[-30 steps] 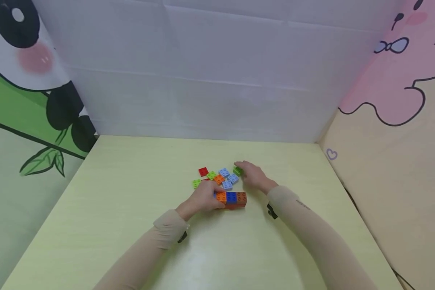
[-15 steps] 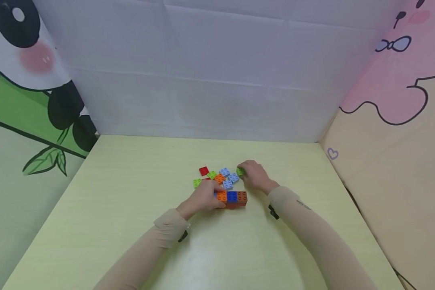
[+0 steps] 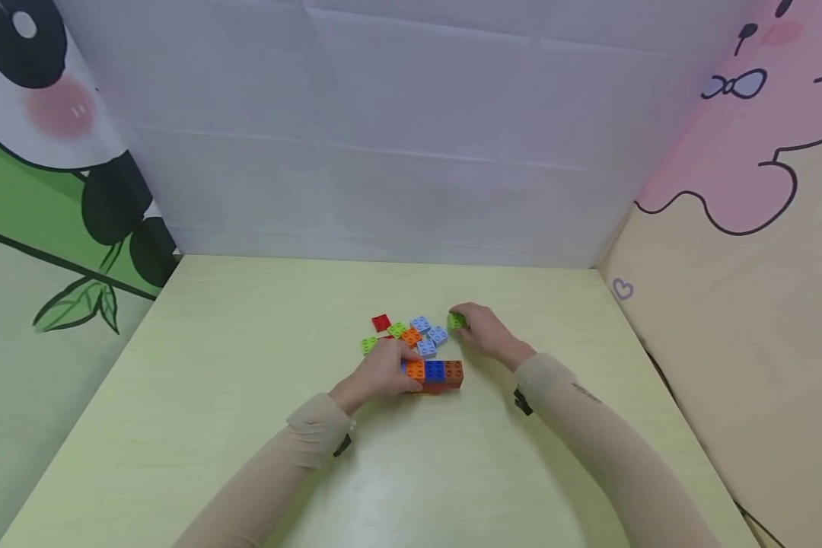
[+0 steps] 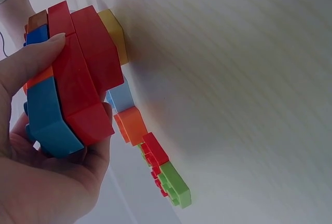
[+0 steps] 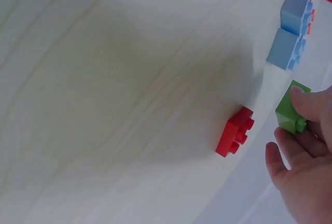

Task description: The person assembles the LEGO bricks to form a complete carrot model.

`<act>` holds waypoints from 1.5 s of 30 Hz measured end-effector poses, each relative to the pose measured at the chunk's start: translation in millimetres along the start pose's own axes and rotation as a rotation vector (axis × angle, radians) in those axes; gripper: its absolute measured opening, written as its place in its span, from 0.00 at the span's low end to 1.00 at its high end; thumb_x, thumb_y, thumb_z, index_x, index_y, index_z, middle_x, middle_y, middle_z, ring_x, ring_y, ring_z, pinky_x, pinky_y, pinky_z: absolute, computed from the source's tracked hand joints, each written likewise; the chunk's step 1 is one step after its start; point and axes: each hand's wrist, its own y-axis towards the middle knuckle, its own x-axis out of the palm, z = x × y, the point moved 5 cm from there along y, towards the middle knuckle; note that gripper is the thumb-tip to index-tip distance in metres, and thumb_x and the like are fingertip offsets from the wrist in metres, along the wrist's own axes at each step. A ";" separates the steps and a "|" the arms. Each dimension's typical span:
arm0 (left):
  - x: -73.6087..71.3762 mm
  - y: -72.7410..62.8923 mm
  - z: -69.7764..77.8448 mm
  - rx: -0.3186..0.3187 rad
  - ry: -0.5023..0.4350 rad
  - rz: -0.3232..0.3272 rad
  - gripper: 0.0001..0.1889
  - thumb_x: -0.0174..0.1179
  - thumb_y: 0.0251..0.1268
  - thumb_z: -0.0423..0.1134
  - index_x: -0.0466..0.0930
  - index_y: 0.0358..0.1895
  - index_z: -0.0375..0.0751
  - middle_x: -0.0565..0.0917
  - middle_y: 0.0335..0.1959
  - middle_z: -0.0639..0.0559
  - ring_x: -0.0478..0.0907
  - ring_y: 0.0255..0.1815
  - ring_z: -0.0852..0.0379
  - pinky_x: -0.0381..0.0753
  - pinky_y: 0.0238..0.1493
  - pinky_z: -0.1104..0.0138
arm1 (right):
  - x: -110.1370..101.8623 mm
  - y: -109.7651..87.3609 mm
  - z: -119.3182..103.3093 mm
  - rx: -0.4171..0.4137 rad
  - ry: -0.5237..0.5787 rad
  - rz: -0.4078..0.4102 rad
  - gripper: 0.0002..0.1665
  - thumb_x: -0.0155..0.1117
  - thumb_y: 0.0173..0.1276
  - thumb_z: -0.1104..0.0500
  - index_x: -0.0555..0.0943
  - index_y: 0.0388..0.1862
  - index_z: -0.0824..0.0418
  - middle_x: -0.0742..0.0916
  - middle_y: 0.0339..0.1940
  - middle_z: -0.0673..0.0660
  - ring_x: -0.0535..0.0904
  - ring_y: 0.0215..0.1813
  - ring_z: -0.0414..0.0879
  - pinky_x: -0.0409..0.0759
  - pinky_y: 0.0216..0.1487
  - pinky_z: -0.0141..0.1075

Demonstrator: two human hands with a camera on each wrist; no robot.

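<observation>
My left hand [image 3: 382, 369] grips a stacked block of toy building bricks [image 3: 434, 372], its thumb across the near side. In the left wrist view this block [image 4: 78, 86] shows red bricks in the middle, teal, orange, blue and brown along the studded side, and a yellow one opposite. Farther back and to the right, my right hand [image 3: 488, 332] pinches a small green brick [image 3: 456, 320] between thumb and fingers. The right wrist view shows that green brick [image 5: 290, 111] with studs towards the palm. A red brick [image 5: 234, 132] lies on the table close by.
Loose bricks lie bunched behind the block: light blue bricks [image 3: 438, 335], an orange brick [image 3: 411, 337], lime green bricks [image 3: 396, 329] and a red brick [image 3: 380, 323]. The pale wooden table [image 3: 246, 327] ends at a white back wall [image 3: 383, 190], with painted side walls.
My right hand's fingers, first over the green brick, now hold it slightly farther right, apart from the light blue bricks. The left hand and its block stay nearly in place.
</observation>
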 end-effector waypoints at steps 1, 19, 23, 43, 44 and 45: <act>0.3 0.0 0.5 0.004 0.000 -0.001 0.21 0.75 0.45 0.42 0.87 0.46 0.41 0.82 0.42 0.54 0.71 0.43 0.55 0.71 0.47 0.62 | -0.9 -1.7 -1.3 0.003 0.021 0.007 0.24 0.63 0.65 0.67 0.74 0.60 0.68 0.78 0.58 0.63 0.72 0.61 0.55 0.70 0.59 0.45; -2.2 -0.9 3.7 -0.014 0.009 -0.004 0.21 0.75 0.47 0.42 0.86 0.47 0.41 0.81 0.43 0.53 0.71 0.45 0.54 0.71 0.47 0.61 | -21.0 -34.3 -46.0 -0.135 0.080 -0.008 0.25 0.66 0.64 0.63 0.76 0.61 0.63 0.80 0.57 0.58 0.76 0.52 0.48 0.78 0.47 0.43; -2.3 -0.5 3.4 -0.005 0.007 -0.001 0.21 0.75 0.47 0.42 0.86 0.47 0.40 0.81 0.43 0.52 0.71 0.45 0.53 0.71 0.48 0.61 | -23.4 -42.6 -54.4 -0.140 0.095 -0.029 0.25 0.67 0.64 0.62 0.77 0.60 0.64 0.81 0.54 0.56 0.76 0.48 0.47 0.78 0.46 0.42; -2.0 -0.8 1.9 0.017 0.026 0.010 0.21 0.75 0.46 0.42 0.86 0.47 0.40 0.82 0.42 0.53 0.71 0.44 0.54 0.71 0.48 0.62 | -21.1 -56.1 -63.6 -0.164 0.119 -0.064 0.24 0.68 0.63 0.58 0.79 0.58 0.63 0.83 0.51 0.53 0.76 0.46 0.44 0.77 0.43 0.36; -2.1 -1.0 2.0 0.018 0.024 0.011 0.21 0.75 0.46 0.42 0.86 0.46 0.40 0.82 0.42 0.52 0.72 0.44 0.54 0.71 0.48 0.62 | -21.2 -56.5 -64.6 -0.164 0.126 -0.064 0.24 0.69 0.63 0.58 0.79 0.57 0.63 0.83 0.51 0.53 0.76 0.46 0.44 0.77 0.43 0.36; -2.2 -1.2 2.0 0.019 0.024 0.012 0.21 0.76 0.46 0.42 0.86 0.46 0.40 0.82 0.42 0.52 0.72 0.44 0.54 0.71 0.48 0.61 | -21.2 -56.9 -65.3 -0.166 0.132 -0.065 0.24 0.69 0.62 0.58 0.79 0.57 0.64 0.83 0.51 0.54 0.76 0.45 0.44 0.78 0.43 0.38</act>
